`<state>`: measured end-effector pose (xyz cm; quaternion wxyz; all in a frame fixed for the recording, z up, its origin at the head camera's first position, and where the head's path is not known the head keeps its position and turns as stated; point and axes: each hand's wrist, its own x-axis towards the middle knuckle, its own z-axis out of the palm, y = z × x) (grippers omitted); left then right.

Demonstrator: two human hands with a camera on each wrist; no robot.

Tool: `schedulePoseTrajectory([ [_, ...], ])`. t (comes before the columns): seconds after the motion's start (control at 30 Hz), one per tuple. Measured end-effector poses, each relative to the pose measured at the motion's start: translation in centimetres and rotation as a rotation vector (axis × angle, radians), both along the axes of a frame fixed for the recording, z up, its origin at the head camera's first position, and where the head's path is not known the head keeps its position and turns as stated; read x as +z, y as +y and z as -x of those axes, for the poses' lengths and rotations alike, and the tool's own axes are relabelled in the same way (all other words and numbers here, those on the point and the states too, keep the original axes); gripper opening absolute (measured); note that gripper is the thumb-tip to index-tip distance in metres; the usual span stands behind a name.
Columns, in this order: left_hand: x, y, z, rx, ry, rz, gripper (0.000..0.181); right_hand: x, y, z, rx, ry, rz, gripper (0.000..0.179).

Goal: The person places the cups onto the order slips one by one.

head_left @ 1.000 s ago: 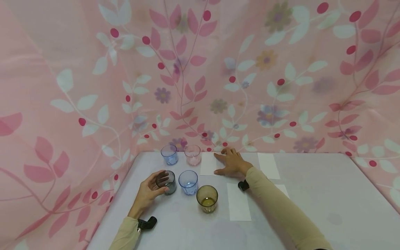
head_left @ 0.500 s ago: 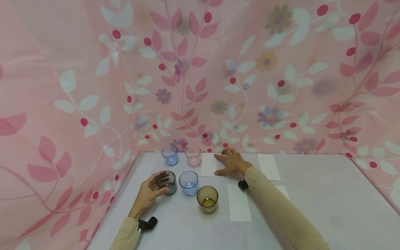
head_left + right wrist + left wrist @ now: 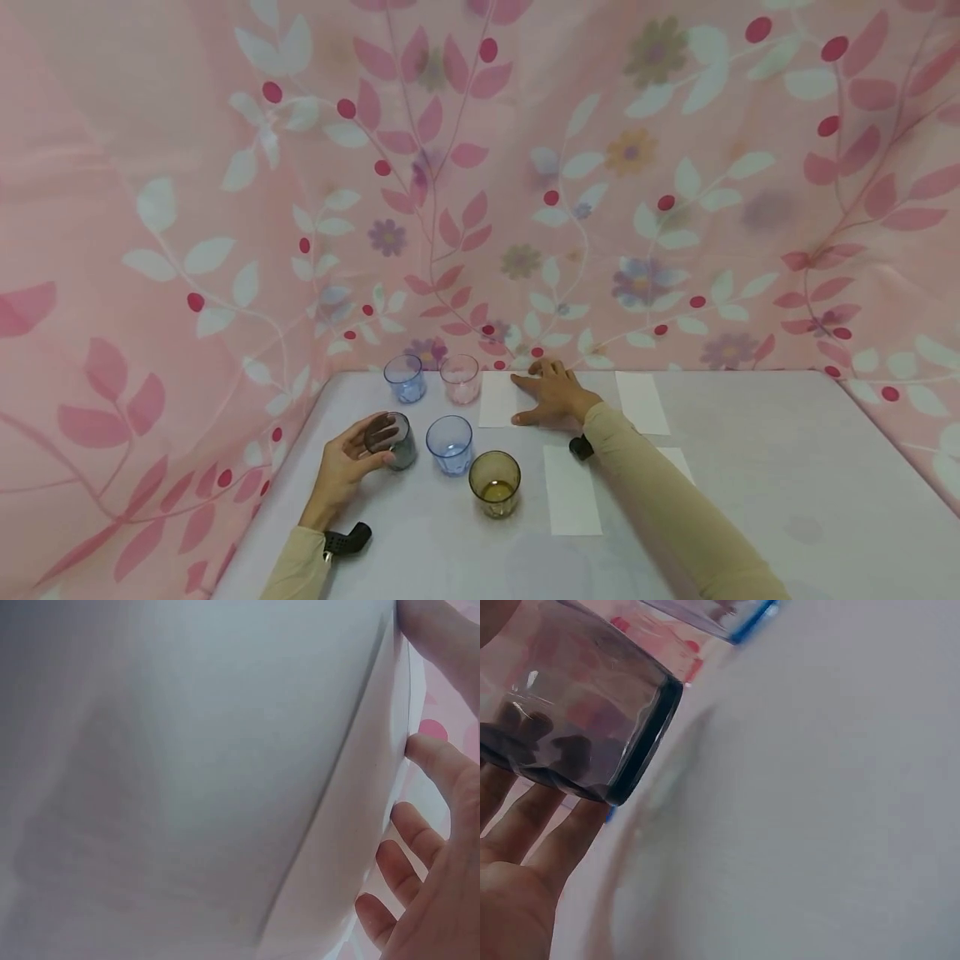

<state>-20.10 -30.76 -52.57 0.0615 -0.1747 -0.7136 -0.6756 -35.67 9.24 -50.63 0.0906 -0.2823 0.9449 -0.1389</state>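
On the left of the table, my left hand (image 3: 341,471) grips a dark grey glass (image 3: 402,446), thumb on the near side and fingers behind it. The glass leans toward my palm, and in the left wrist view its thick base (image 3: 649,742) is seen close over the white surface. Just to its right stand a blue glass (image 3: 450,450) and an olive-green glass (image 3: 495,487). My right hand (image 3: 555,396) rests at the back with fingers spread, fingertips down on a white paper sheet (image 3: 495,404) and the surface beside it. Nothing is held in it.
Behind the grey glass stand another blue glass (image 3: 406,382) and a pink glass (image 3: 460,383). More white sheets lie to the right: a near one (image 3: 572,496), a far one (image 3: 642,404), and one partly under my right sleeve (image 3: 660,492). A pink floral curtain (image 3: 480,208) hangs behind the table.
The grey glass has tipped and shifted slightly left in my left hand. My right hand keeps its place on the sheet. The whole head view has shifted a little.
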Motion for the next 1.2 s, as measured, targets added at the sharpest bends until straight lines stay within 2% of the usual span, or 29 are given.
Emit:
schedulePoseTrajectory([
  [0.17,2.0,0.2,0.1,0.043,0.051,-0.054,0.071,0.1,0.1,0.0,-0.003,-0.001,0.002,0.091],
  [0.27,3.3,0.5,0.4,0.046,0.095,-0.096,0.070,0.1,0.1,0.0,-0.004,-0.003,0.006,0.091],
  [0.4,5.2,1.4,1.2,0.039,0.104,-0.127,0.068,0.2,0.2,0.1,-0.004,-0.009,0.002,0.091],
  [0.63,8.6,3.2,3.4,-0.012,0.111,-0.133,0.067,0.3,0.1,-0.1,-0.003,-0.009,0.004,0.090],
  [0.77,10.2,3.9,4.9,-0.054,0.110,-0.123,0.067,0.2,0.0,-0.2,-0.011,-0.018,0.005,0.090],
  [0.93,11.5,4.8,6.6,-0.095,0.097,-0.070,0.064,-0.3,-0.1,-0.1,-0.020,-0.024,-0.013,0.091],
  [1.1,12.6,5.8,8.1,-0.095,0.048,0.003,0.063,-0.3,-0.1,0.0,-0.033,-0.023,-0.025,0.091],
  [1.2,13.1,6.7,9.0,-0.122,0.012,0.022,0.064,-0.1,0.0,0.0,-0.029,-0.018,-0.023,0.090],
])
